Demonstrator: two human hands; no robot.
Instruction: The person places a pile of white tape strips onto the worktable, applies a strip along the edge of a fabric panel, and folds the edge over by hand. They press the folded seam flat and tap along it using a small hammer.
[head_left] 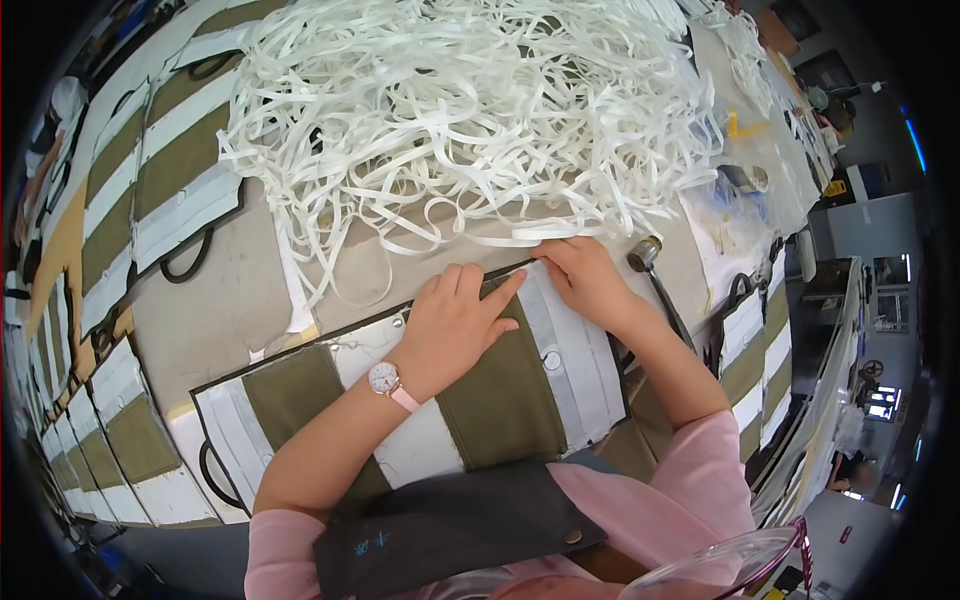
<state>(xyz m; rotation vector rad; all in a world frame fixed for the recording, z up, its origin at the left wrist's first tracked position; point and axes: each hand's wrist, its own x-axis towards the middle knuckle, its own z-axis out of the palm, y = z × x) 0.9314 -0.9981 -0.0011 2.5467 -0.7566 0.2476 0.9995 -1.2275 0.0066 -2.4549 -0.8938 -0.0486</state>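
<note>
A flat fabric panel (500, 400) with olive and white bands, dark edging and a black loop handle lies in front of me. My left hand (450, 325) rests on its upper part, fingers spread and the index finger pointing toward the far edge. At that edge, near the panel's upper right corner, my right hand (582, 280) has thumb and fingers drawn together. What lies between those fingertips is hidden. Just beyond them, a white tape (500, 240) trails from a large tangled heap of white tape (470, 110).
A hammer (655, 275) lies right of my right hand. More banded panels (185, 150) are laid out at the left, and others (755, 350) at the right. A clear plastic bag (745, 200) sits at the back right. My apron (450, 525) touches the near edge.
</note>
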